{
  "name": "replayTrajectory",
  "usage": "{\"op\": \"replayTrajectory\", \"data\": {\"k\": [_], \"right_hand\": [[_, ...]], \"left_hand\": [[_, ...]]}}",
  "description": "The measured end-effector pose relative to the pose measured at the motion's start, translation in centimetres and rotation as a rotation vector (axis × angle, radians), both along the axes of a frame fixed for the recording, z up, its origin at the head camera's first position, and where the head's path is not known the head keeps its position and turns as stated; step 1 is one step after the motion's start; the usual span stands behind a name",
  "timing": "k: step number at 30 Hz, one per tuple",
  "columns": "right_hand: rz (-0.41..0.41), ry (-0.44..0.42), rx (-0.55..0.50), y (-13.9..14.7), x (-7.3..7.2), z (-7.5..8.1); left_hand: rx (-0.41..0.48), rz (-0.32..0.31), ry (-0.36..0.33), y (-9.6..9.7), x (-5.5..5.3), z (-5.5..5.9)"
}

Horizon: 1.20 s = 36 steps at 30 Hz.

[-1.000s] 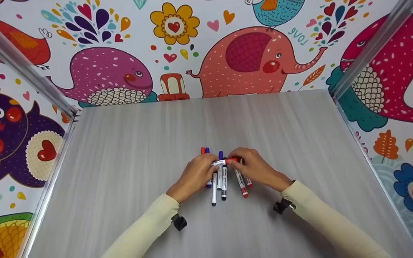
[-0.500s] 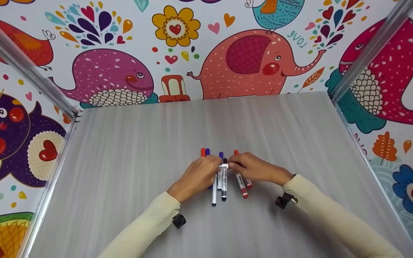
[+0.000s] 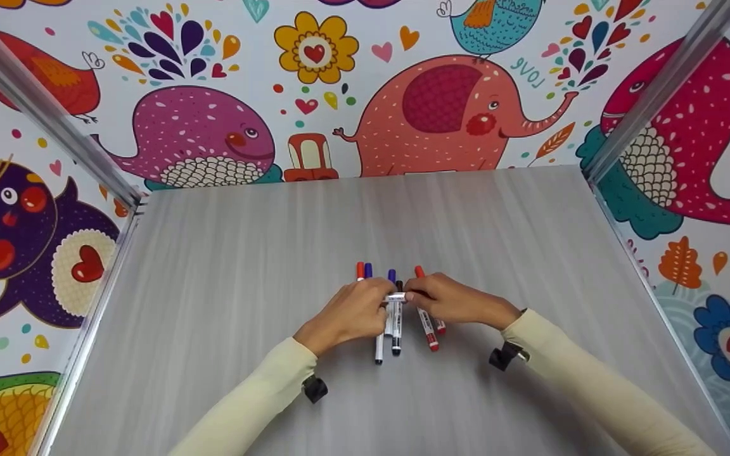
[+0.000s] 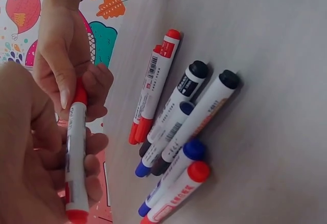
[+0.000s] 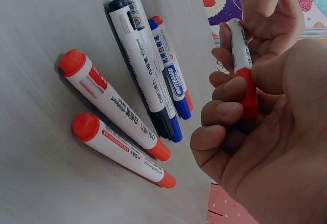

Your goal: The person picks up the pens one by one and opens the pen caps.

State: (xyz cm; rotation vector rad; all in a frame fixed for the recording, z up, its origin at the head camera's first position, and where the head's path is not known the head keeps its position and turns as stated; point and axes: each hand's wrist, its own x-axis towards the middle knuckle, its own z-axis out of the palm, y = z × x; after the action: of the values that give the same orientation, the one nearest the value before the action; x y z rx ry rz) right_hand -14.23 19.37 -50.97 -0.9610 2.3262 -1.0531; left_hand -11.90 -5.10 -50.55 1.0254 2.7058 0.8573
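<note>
A white whiteboard marker with a red cap [image 5: 247,93] is held between both hands above the table. My left hand [image 3: 353,309] grips its white barrel [image 4: 76,152], whose red end shows below the fingers. My right hand [image 3: 457,299] pinches the cap; in the right wrist view the cap still sits against the barrel. Under and beside the hands several markers lie on the table: two red ones [image 3: 429,332] to the right, then black-capped ones [image 3: 397,339], blue ones [image 4: 176,175] and another red one [image 4: 179,193] to the left, partly hidden by the left hand.
The grey wood-grain table [image 3: 244,253] is walled by printed cartoon panels [image 3: 213,133] at the back and sides. Metal rails [image 3: 92,323] run along its side edges. A small black device [image 3: 314,387] is strapped at each wrist.
The right fingers have closed over the red cap, which showed in the head view one second ago. Both hands and the held marker have shifted slightly nearer the person.
</note>
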Motion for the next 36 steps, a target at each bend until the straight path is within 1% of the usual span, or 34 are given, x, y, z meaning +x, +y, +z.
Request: {"op": "replayTrajectory", "data": {"k": [6, 10, 17, 20, 23, 27, 29, 32, 36], "right_hand": [[0.004, 0.011, 0.003, 0.0, 0.1, 0.2], [0.016, 0.023, 0.010, 0.0, 0.1, 0.3], [0.027, 0.018, 0.006, -0.2, 0.2, 0.4], [0.046, 0.022, 0.012, -0.3, 0.2, 0.6], [0.065, 0.023, 0.020, -0.3, 0.2, 0.8], [0.071, 0.012, 0.013, -0.4, 0.3, 1.0], [0.070, 0.010, 0.006, -0.4, 0.3, 1.0], [0.067, 0.043, -0.001, -0.4, 0.4, 0.9], [0.049, 0.111, -0.019, -0.5, 0.6, 0.7]], "left_hand": [[0.040, 0.004, -0.045, 0.0, -0.2, -0.1], [0.066, -0.015, -0.065, 0.0, -0.4, -0.2], [0.054, -0.051, -0.081, 0.0, -0.6, 0.1], [0.023, -0.080, -0.057, 0.0, -0.7, 0.3], [-0.005, -0.102, -0.013, 0.0, -0.5, 0.6], [-0.011, -0.100, 0.029, 0.1, -0.3, 0.6], [-0.014, -0.100, 0.038, 0.1, -0.2, 0.6], [-0.032, -0.111, 0.048, 0.1, -0.2, 0.6], [-0.024, -0.122, 0.021, 0.0, -0.4, 0.7]]}}
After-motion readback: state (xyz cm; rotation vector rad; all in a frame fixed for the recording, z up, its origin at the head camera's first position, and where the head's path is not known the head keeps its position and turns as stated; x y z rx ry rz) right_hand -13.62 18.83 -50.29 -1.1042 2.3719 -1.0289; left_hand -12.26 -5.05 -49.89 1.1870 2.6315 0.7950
